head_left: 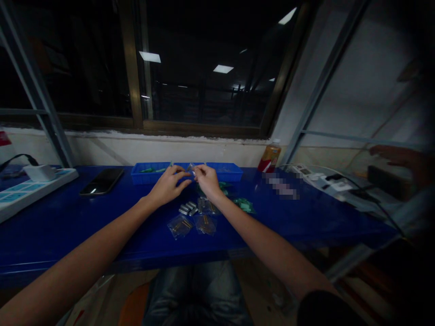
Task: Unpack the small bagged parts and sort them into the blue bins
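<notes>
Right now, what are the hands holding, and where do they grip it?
Both hands, left and right, pinch a tiny pale part between their fingertips, one at each end. What it is cannot be told.

Three clear plastic packets lie on the blue table, with a cluster of about four small metal pieces at ten o'clock of them (exact number hard to tell), one phone, one blue tray, one bottle

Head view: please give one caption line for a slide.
Both hands, left hand and right hand, meet over a blue tray, small clear bags lying on the blue table.
</notes>
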`<state>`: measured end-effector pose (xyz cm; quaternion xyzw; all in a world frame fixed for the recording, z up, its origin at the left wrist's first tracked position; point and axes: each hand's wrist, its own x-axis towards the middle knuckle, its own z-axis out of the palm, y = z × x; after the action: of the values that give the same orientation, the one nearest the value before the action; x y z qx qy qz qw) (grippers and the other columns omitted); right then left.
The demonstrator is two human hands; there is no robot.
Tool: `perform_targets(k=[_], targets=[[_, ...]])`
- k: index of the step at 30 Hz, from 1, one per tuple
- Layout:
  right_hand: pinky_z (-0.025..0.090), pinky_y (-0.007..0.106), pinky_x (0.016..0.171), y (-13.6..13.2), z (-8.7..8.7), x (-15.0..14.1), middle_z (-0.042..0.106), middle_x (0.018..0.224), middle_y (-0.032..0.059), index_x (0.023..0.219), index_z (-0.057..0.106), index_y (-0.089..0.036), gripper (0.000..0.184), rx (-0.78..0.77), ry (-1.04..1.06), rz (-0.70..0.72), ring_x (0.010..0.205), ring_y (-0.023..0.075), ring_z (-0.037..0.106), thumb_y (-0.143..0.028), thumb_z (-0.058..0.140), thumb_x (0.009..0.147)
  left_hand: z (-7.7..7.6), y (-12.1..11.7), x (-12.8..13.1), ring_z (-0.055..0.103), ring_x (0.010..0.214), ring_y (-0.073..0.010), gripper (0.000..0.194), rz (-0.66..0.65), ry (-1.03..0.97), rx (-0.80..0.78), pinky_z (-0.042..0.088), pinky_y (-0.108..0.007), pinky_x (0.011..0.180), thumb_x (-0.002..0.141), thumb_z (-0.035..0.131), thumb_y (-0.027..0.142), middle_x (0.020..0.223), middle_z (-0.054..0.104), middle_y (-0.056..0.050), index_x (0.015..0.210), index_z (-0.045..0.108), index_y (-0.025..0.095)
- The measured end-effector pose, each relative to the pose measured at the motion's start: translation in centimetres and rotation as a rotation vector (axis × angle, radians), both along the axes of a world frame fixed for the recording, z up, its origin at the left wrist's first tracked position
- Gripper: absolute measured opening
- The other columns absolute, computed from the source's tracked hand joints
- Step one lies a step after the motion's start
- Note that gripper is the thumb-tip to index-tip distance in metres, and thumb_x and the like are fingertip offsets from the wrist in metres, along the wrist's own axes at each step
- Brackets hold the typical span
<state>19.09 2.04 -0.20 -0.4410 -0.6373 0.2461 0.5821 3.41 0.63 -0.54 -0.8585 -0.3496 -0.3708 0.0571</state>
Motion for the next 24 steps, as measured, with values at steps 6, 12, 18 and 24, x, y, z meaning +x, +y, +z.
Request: perform_targets(k=[6,12,18,24], targets=[[0.04,0.024,0.064,-1.8,1.1,0.2,0.054,0.069,0.0023,0.089,0.068,-0.019,0.026,0.369,-0.39,-0.063,0.064,0.0118,0.049,-0.031,0.046,0.083,-0.2,0.4,0.4,0.055,0.086,-0.0198,0.063,-0.137,-0.517,-0.617,0.043,-0.033,0.078,0.088,0.015,0.056,0.087,0.059,-0.009,0.088,0.06,0.013],[0.041,0.023,0.067,-2.2,0.8,-0.1,0.057,0.074,0.0027,0.089,0.068,-0.021,0.024,0.372,-0.462,0.023,0.067,0.012,0.052,-0.025,0.045,0.082,0.3,0.8,-0.1,0.052,0.066,-0.0124,0.041,-0.191,-0.843,-0.802,0.04,-0.022,0.061,0.074,0.053,0.053,0.071,0.055,-0.003,0.08,0.054,0.012],[0.042,0.02,0.059,-1.6,0.7,0.0,0.058,0.074,0.0009,0.095,0.06,-0.015,0.024,0.233,-0.246,0.064,0.064,0.0099,0.054,-0.024,0.047,0.077,-0.1,0.8,0.2,0.051,0.061,-0.0107,0.034,-0.18,-0.747,-0.742,0.04,-0.022,0.059,0.07,0.061,0.043,0.071,0.056,-0.001,0.081,0.052,0.013],[0.039,0.021,0.054,1.3,0.7,2.2,0.048,0.06,-0.0038,0.097,0.056,-0.016,0.028,0.288,-0.279,-0.032,0.053,0.0094,0.047,-0.017,0.045,0.071,-1.1,0.5,0.7,0.055,0.067,-0.0149,0.037,-0.123,-0.328,-0.608,0.042,-0.026,0.064,0.078,0.05,0.047,0.073,0.06,-0.003,0.089,0.054,0.012]])
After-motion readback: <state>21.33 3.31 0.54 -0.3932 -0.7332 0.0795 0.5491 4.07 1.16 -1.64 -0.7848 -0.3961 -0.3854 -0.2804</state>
